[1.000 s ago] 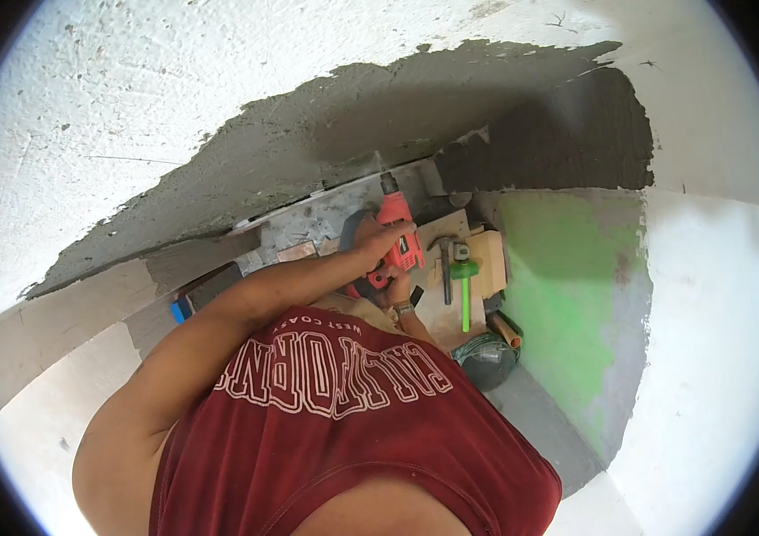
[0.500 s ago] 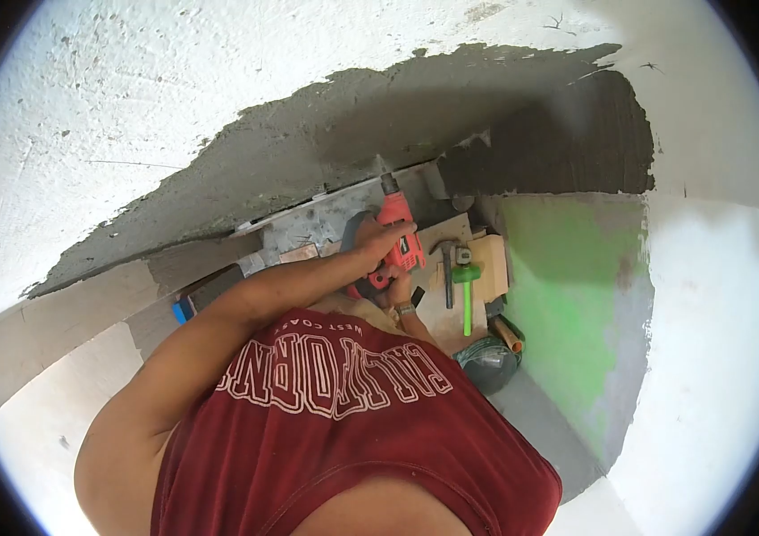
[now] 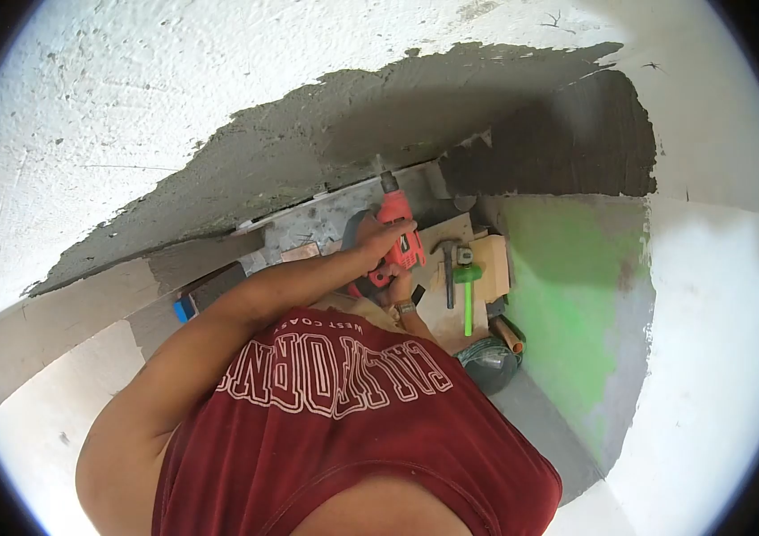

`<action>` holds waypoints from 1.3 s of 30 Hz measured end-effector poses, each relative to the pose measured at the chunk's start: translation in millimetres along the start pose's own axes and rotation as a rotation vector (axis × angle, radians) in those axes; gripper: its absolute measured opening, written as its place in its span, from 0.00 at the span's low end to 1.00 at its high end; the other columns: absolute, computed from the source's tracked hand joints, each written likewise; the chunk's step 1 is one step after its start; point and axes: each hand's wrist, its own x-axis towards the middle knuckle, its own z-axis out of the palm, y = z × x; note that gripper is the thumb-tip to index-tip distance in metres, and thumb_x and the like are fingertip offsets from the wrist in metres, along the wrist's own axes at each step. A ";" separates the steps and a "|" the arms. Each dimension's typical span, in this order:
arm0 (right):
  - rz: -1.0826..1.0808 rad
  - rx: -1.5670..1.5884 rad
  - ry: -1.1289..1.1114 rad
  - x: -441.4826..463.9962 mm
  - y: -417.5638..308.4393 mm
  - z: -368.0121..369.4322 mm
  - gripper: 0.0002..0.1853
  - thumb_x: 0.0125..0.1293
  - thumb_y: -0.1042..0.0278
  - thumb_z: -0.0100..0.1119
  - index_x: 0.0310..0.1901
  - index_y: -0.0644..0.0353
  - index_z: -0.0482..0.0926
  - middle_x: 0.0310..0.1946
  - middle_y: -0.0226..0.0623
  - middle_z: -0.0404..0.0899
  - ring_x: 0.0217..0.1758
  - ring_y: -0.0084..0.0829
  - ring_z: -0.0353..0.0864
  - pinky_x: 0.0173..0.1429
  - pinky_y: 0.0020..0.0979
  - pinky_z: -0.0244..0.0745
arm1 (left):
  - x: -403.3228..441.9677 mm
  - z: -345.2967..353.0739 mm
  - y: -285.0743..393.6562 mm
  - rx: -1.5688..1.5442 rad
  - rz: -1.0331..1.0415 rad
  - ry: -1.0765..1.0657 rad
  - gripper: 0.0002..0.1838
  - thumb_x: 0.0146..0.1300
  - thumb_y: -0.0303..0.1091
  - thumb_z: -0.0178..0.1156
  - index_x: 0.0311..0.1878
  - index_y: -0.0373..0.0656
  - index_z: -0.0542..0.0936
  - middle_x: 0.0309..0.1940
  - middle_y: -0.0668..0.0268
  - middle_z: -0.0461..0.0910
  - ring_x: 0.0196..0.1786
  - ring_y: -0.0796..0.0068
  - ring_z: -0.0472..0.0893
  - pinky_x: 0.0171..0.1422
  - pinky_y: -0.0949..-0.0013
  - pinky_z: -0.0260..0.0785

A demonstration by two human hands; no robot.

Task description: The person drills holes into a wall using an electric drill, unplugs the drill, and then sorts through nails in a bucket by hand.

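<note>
The person's left hand (image 3: 377, 239) grips the red-and-black plastic power drill (image 3: 394, 207) and the right hand's (image 3: 400, 284) fingers close round its handle, its nose at the rough grey plastered wall (image 3: 263, 134), where uneven pressure could make it skid.

A far wall (image 3: 111, 80) of rough, pitted white plaster spans the view, its lower part covered by a grey patch (image 3: 290, 134) with a ragged upper edge. Towards the right this meets a darker patch (image 3: 567, 147). Below that, the right wall carries a green area (image 3: 567, 277) bordered by blotchy grey, then smooth white surface (image 3: 705, 313). Grey floor (image 3: 549, 429) shows at the near right. Light falls brightest on the white surfaces.
</note>
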 end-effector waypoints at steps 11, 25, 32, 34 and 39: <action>-0.091 -0.125 0.001 -9.9 -6.5 11.0 0.01 0.52 0.72 0.56 0.27 0.58 0.76 0.25 0.32 0.76 0.30 0.30 0.75 0.42 0.34 0.72 | 1.1 -1.7 3.6 0.045 -0.047 -0.022 0.23 0.53 0.43 0.79 0.44 0.34 0.88 0.40 0.58 0.88 0.39 0.68 0.87 0.43 0.63 0.79; 0.061 0.083 -0.063 -9.7 -13.0 23.3 0.02 0.50 0.75 0.56 0.28 0.59 0.76 0.26 0.34 0.76 0.30 0.34 0.77 0.41 0.37 0.75 | -7.5 -8.0 19.7 0.060 -0.054 -0.070 0.23 0.53 0.43 0.78 0.44 0.34 0.86 0.40 0.57 0.87 0.39 0.67 0.87 0.44 0.62 0.80; -0.010 0.053 -0.054 -1.3 -3.3 11.9 0.04 0.49 0.75 0.56 0.30 0.60 0.76 0.26 0.36 0.77 0.31 0.35 0.78 0.42 0.38 0.76 | 4.5 -6.3 5.1 0.050 -0.076 -0.045 0.23 0.53 0.42 0.78 0.46 0.34 0.87 0.42 0.59 0.88 0.40 0.68 0.87 0.47 0.63 0.80; 0.018 0.061 -0.052 -6.2 -10.6 19.5 0.04 0.49 0.75 0.56 0.30 0.60 0.76 0.26 0.35 0.77 0.31 0.35 0.78 0.42 0.38 0.76 | -6.7 -6.6 19.9 0.044 -0.072 -0.063 0.22 0.54 0.42 0.78 0.46 0.35 0.87 0.43 0.59 0.88 0.41 0.68 0.87 0.47 0.64 0.80; 0.040 0.083 -0.058 -10.9 -17.5 29.8 0.03 0.49 0.75 0.56 0.28 0.59 0.76 0.25 0.34 0.76 0.31 0.33 0.77 0.42 0.37 0.75 | 6.3 -7.1 5.7 0.056 -0.051 -0.037 0.23 0.54 0.43 0.78 0.46 0.35 0.87 0.42 0.60 0.88 0.41 0.69 0.87 0.48 0.64 0.79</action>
